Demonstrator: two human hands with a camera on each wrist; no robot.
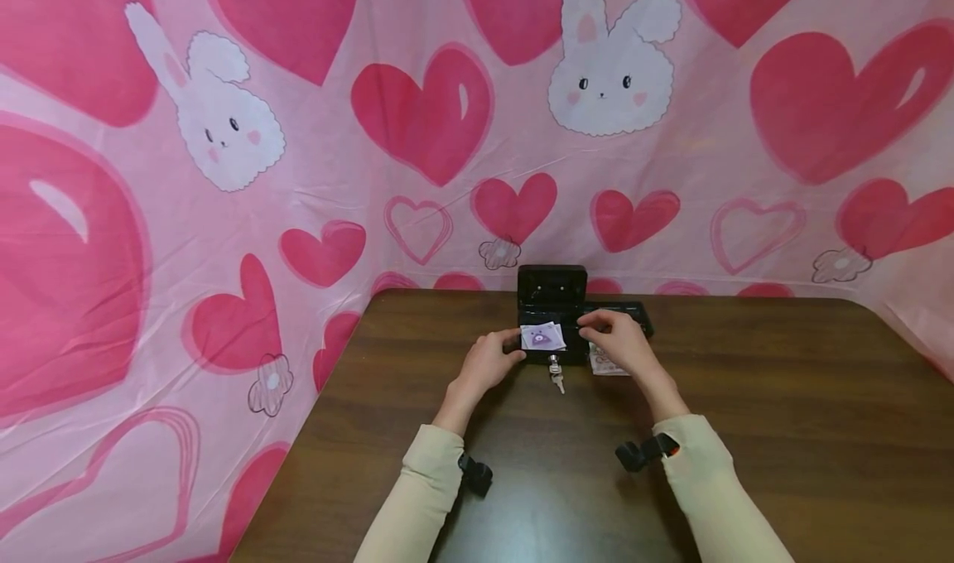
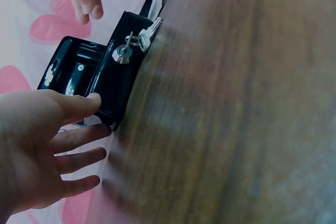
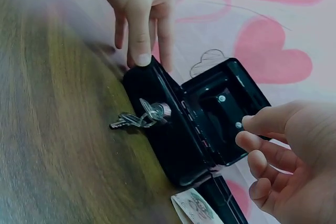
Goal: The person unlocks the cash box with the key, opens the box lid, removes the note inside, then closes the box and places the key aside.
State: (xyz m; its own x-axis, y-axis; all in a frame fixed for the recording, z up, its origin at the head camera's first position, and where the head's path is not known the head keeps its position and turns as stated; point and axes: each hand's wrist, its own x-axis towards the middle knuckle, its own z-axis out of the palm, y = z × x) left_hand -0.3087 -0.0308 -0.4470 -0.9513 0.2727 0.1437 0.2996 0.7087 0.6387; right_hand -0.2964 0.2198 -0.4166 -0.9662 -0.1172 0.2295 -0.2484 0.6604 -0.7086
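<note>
A small black cash box stands on the table with its lid raised against the back. My left hand holds the box's left end, thumb at the front corner and fingers along the side. Purple-and-white paper notes lie in the box's left part. Above its right part is my right hand, fingers loosely bent, thumb near the index finger, nothing visible between them. A key ring with keys hangs from the key in the front lock.
Behind the right hand, a long black tray lies beside the box. A pale printed note is on the table at the box's right end. The brown wooden table meets a pink heart-patterned cloth behind the box.
</note>
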